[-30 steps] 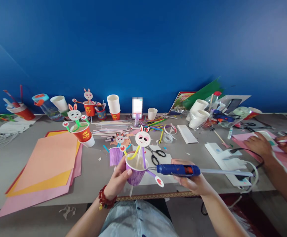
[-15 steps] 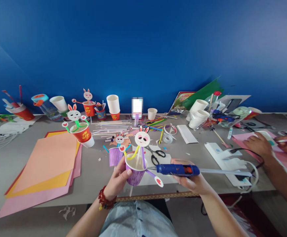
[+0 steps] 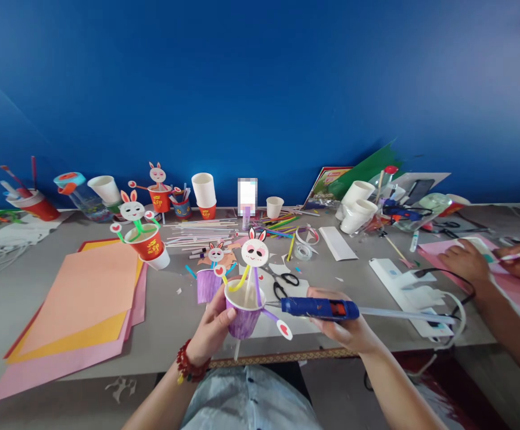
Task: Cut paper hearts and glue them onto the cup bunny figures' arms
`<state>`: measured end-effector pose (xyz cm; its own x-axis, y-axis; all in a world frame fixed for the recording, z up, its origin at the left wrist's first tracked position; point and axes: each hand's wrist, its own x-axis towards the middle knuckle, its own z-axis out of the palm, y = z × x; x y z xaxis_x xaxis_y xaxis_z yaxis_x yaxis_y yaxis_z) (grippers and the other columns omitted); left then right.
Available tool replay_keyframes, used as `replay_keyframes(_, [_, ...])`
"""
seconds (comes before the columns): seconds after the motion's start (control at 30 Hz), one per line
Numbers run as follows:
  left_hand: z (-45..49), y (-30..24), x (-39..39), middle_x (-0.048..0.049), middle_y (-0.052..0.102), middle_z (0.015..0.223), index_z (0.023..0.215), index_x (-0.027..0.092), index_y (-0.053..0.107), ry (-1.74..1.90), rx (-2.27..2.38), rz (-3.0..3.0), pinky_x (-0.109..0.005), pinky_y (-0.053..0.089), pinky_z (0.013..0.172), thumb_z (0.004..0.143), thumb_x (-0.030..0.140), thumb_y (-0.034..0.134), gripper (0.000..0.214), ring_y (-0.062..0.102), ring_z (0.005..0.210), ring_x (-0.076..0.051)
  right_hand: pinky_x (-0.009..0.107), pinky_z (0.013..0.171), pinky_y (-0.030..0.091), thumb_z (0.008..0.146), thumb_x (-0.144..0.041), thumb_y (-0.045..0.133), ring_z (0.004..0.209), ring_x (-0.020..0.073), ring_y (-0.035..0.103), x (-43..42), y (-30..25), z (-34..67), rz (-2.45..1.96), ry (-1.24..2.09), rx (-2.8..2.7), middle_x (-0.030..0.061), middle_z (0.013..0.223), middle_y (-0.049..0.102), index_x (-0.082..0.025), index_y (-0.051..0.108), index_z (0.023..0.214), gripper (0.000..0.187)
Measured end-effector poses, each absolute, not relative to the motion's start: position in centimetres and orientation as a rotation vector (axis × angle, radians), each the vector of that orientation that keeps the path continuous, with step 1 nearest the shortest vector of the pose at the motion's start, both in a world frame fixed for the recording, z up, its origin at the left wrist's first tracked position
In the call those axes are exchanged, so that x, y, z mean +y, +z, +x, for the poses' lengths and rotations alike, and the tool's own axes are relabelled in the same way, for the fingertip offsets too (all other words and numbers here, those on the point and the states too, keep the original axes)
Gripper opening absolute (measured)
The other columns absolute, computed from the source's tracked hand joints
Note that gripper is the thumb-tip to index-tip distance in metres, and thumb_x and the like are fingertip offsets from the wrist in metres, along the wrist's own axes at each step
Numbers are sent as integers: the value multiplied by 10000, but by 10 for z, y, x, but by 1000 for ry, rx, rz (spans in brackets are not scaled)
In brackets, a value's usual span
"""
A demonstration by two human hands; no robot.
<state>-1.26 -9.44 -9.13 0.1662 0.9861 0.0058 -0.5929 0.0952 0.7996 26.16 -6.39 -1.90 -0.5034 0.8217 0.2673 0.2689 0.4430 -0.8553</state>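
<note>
My left hand (image 3: 212,330) is closed round a purple paper cup (image 3: 243,315) held above the near table edge. Out of the cup stick bent straws and a white bunny face (image 3: 254,252) with pink ears; a straw arm with a red heart tag (image 3: 283,328) pokes from its right side. My right hand (image 3: 342,329) grips a blue glue gun (image 3: 319,307), lying level, its nozzle touching the cup's right side by that straw arm. A pale glue stick juts out behind the gun to the right.
Another purple bunny cup (image 3: 207,280) and black scissors (image 3: 285,283) lie just behind. Orange, yellow and pink paper sheets (image 3: 80,306) lie at left, a red bunny cup (image 3: 145,242) beyond. Straws, white cups and tape clutter the back. Another person's hands (image 3: 470,263) work on pink paper at right.
The cup, both hands and the glue gun have shifted very slightly left in the picture; their hold on each other is the same.
</note>
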Motion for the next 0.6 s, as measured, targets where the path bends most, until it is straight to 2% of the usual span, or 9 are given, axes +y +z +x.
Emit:
replay_keyframes(0.2, [-13,-90,-95,-102,664,1320,1303,258,641,1307,640,782,-438,457,1042,776,419,776,568,583,1238,-338,307,539,354,912,-517,512,575,178,458,-62,-20,264,-870,1063,-2019,10,652,487,-226,518,664,382])
replay_keyframes(0.3, [-16,-90,-97,-101,669,1314,1308,260,640,1310,649,794,-431,458,1046,766,417,786,582,580,1245,-340,296,551,352,897,-485,552,583,173,476,-61,-21,266,-933,875,-2052,11,666,507,-218,531,693,337])
replay_keyframes(0.47, [-21,-98,-100,-95,660,1334,1287,287,648,1348,682,749,-490,437,1076,742,422,803,583,548,1292,-372,289,567,388,912,-441,525,594,177,531,-58,-29,280,-1035,532,-2066,30,715,570,-212,584,819,254])
replay_keyframes(0.6, [-22,-106,-99,-99,658,1344,1279,286,650,1393,714,681,-521,440,1078,738,460,789,586,546,1300,-383,275,540,409,914,-463,526,575,201,611,-39,-55,313,-1445,199,-1971,40,681,654,-216,638,882,273])
